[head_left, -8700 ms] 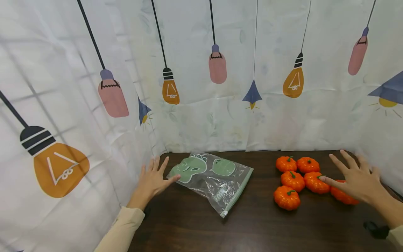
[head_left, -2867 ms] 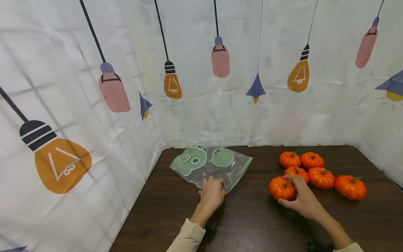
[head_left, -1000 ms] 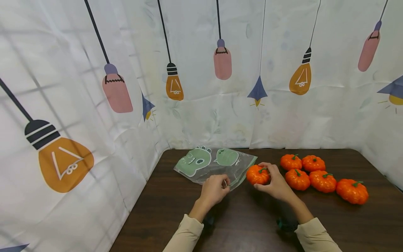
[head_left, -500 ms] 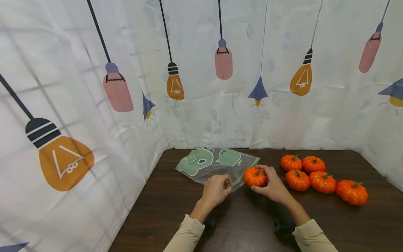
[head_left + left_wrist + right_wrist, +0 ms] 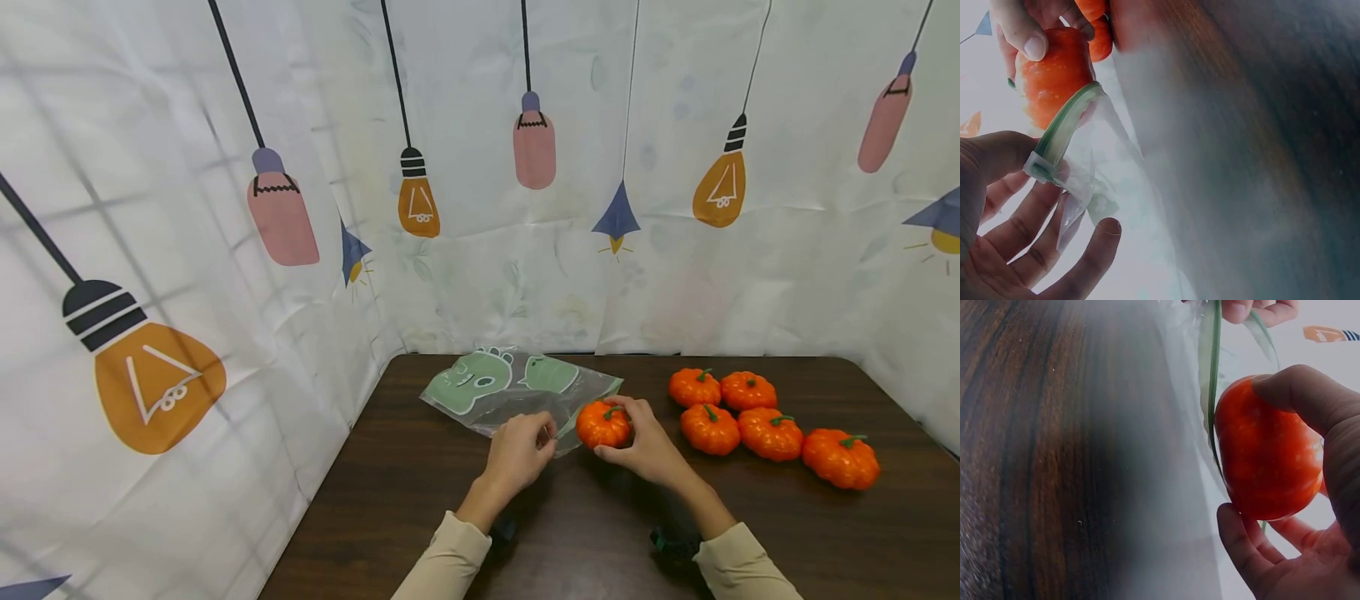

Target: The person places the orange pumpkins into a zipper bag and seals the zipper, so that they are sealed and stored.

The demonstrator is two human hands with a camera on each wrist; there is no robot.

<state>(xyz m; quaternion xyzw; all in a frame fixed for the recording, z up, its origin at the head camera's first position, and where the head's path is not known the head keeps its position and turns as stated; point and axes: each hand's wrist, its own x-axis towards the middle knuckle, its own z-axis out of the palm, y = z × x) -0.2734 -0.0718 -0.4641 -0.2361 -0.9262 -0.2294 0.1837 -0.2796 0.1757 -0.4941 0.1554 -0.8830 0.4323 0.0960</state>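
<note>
My left hand (image 5: pixel 519 454) pinches the green zip edge of a clear plastic zip bag (image 5: pixel 525 405) printed with green cartoon shapes. In the left wrist view, thumb and fingers are at the white slider (image 5: pixel 1038 167), and the strip bows away from the hand. My right hand (image 5: pixel 647 442) grips a small orange toy pumpkin (image 5: pixel 602 425) with a green stem, thumb on one side and fingers on the other. From the right wrist, that pumpkin (image 5: pixel 1266 453) is right at the bag's green-lined mouth (image 5: pixel 1213 381). Most of the bag lies flat on the table behind the left hand.
Several more orange pumpkins (image 5: pixel 772 433) are clustered on the right of the dark wooden table (image 5: pixel 750 533). A white curtain (image 5: pixel 480 283) printed with hanging lamps stands along the back and left. Dark wrist cameras (image 5: pixel 675 542) sit under the wrists.
Both hands were spread apart at first. The left then took the bag's edge; the right picked up the nearest pumpkin and carried it left to the bag, lately edging slightly further left and nearer.
</note>
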